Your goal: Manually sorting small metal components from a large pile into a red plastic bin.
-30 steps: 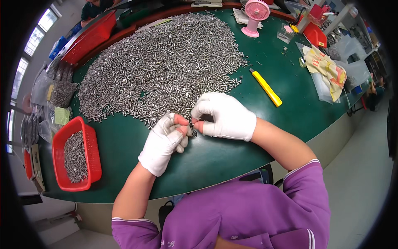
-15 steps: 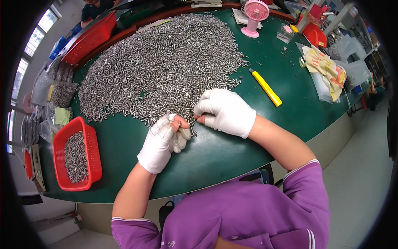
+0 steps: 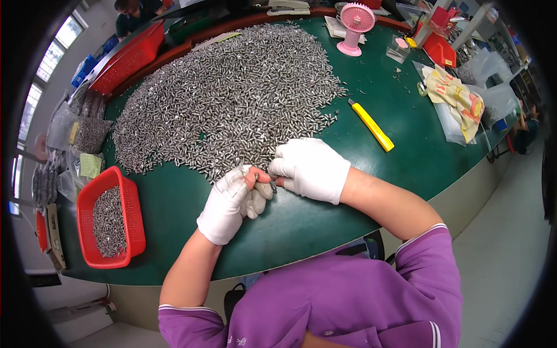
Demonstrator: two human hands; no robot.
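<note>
A wide heap of small silvery metal pins (image 3: 226,93) covers much of the green table. At its near edge, my left hand (image 3: 232,200), in a white glove with bare fingertips, pinches a small metal pin (image 3: 256,176) between thumb and forefinger, its other fingers curled. Close beside it on the right, my right hand (image 3: 313,169), gloved the same way, is closed with its thumb and fingertips together. Anything between those right fingertips is hidden or too small to name. The two hands' fingertips nearly meet.
A red basket (image 3: 139,229) partly filled with pins stands at the left. To the right lie a yellow utility knife (image 3: 371,126) and a printed cloth bag (image 3: 455,98). A pink fan (image 3: 351,35) stands at the back. Another person (image 3: 134,14) sits at the far left.
My right hand has come down slightly nearer to me and closer to the left. My left hand has shifted a little right, still pinching a pin.
</note>
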